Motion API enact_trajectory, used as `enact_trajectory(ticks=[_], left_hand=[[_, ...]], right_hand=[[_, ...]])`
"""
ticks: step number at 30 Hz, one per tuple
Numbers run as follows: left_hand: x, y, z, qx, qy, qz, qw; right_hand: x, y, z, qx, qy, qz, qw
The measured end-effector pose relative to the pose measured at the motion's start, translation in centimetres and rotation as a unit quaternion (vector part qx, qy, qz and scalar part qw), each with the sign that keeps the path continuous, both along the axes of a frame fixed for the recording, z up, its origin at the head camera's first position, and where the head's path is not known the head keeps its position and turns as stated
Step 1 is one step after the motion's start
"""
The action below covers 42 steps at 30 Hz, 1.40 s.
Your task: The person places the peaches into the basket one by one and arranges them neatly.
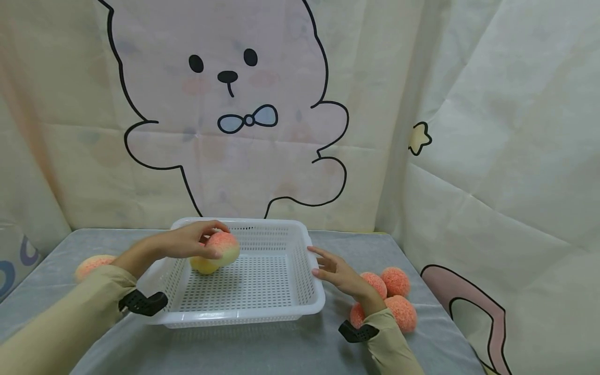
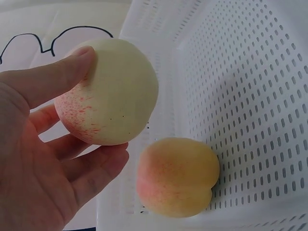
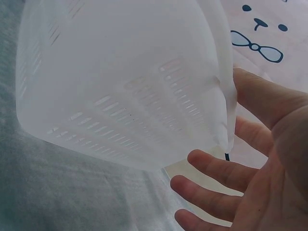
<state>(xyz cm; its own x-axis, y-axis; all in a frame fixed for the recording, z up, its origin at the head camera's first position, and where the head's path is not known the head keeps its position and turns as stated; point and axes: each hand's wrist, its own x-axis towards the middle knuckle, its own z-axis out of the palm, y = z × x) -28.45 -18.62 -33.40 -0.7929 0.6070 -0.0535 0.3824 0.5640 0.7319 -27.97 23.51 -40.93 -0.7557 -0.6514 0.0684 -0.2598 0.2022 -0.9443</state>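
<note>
In my left hand (image 1: 187,240) I hold a pale yellow and pink peach (image 1: 226,249) over the left part of a white plastic basket (image 1: 239,316). The left wrist view shows the thumb on one side of this peach (image 2: 118,91) and fingers beneath it. Another peach (image 2: 178,177), yellow with a pink blush, lies in the basket below the hand. My right hand (image 1: 341,273) is at the basket's right rim, its thumb and index finger touching the edge. In the right wrist view the other fingers are spread, apart from the basket wall (image 3: 115,91).
Several orange-pink, rough-surfaced balls (image 1: 396,282) sit together on the grey tablecloth (image 1: 234,349) right of the basket, partly behind my right wrist. A peach (image 1: 91,264) lies left of the basket beside my left forearm. A printed curtain (image 1: 375,78) hangs behind the table.
</note>
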Motion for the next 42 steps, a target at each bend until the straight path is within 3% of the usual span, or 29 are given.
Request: enact_trajectory(ticks=[6,16,24,42], left_hand=[[-0.6,1.1,0.0,-0.006,-0.017,0.005,0.9998],[-1.8,2.5,-0.6,-0.032,-0.011,0.018,0.9993],[-2.5,3.6,-0.9,-0.029,-0.026,0.031,0.9988],[-3.8,4.5,-2.8,-0.047,-0.020,0.059,0.9970]], right_hand=[[0.1,0.0,0.0,0.004,-0.004,-0.007,1.0000],[0.0,0.1,0.1,0.006,0.004,-0.003,1.0000],[-0.1,0.1,-0.1,0.010,0.012,-0.001,0.9999],[-0.2,0.2,-0.2,0.009,0.015,0.001,0.9998]])
